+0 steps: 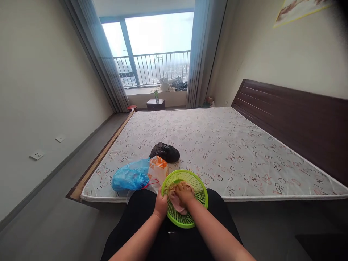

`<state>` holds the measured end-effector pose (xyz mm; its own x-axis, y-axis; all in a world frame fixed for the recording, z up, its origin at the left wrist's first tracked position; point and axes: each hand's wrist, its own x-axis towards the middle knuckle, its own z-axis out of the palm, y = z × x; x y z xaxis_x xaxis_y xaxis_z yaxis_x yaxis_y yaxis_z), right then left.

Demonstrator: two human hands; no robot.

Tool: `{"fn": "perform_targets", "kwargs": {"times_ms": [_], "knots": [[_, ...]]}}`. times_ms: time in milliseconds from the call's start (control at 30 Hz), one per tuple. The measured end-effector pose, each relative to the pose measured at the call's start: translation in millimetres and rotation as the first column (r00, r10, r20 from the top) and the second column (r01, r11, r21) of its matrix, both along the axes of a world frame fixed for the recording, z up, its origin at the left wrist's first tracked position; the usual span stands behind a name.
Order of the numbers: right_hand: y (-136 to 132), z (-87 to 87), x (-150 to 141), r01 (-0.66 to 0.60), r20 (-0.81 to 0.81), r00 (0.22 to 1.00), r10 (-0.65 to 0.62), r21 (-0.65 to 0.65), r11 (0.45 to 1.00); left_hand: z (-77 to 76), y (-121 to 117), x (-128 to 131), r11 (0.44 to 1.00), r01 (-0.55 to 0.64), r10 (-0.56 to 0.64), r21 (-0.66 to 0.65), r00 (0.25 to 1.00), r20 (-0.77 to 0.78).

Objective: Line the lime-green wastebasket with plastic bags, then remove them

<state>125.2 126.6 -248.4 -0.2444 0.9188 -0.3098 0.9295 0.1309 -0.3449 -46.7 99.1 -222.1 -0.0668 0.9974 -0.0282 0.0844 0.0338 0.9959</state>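
Observation:
A round green plastic basket (pixel 199 192) rests on my lap at the mattress's near edge. My left hand (pixel 161 206) grips its left rim. Inside the basket, my right hand (pixel 184 192) presses down on a pink cloth (pixel 178 206). Just left of the basket lie a blue plastic bag (pixel 129 177) and a white bag with orange print (pixel 157 170), both on the mattress. Behind them sits a black plastic bag (pixel 165 152).
The bare mattress (pixel 231 148) printed with letters fills the middle, with a dark wooden headboard (pixel 299 119) on the right. A wall runs along the left, floor beside the bed. Far off are a small nightstand (pixel 155 104), a green bottle (pixel 156 96) and a window with curtains.

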Motion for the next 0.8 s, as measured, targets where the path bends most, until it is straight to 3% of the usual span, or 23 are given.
{"fn": "perform_targets", "kwargs": {"times_ms": [167,333,400,500,600,700,800], "knots": [[-5.5,0.0,-6.1,0.163,0.087,0.983,-0.162,-0.001,0.987,-0.6,-0.1,-1.9,1.000,0.008,-0.008,0.022,1.000,0.000],[6.7,19.8,0.7,0.267,-0.156,0.955,-0.253,0.074,0.961,-6.8,1.6,-5.4,0.997,0.056,-0.056,0.044,0.998,-0.002],[9.1,26.6,2.8,0.274,-0.219,0.947,-0.236,0.163,0.948,-9.3,2.4,-6.0,0.998,0.045,-0.044,0.052,0.999,-0.019],[5.1,26.7,2.3,0.161,-0.155,0.980,-0.124,0.252,0.954,-11.9,3.4,-5.8,0.999,0.034,-0.034,0.041,0.999,-0.014],[-2.1,16.1,-1.3,0.043,0.009,0.999,-0.045,0.136,0.990,-11.8,3.8,-5.3,0.999,0.036,-0.036,0.035,0.999,-0.009],[-3.9,6.6,-5.3,0.051,0.089,0.995,-0.053,0.020,0.998,-8.9,3.5,-5.5,0.998,0.039,-0.038,0.045,0.999,-0.011],[-0.2,7.8,-6.6,0.078,0.068,0.995,-0.078,-0.002,0.997,-5.8,3.0,-6.0,0.998,0.037,-0.036,0.055,0.999,-0.007]]}}
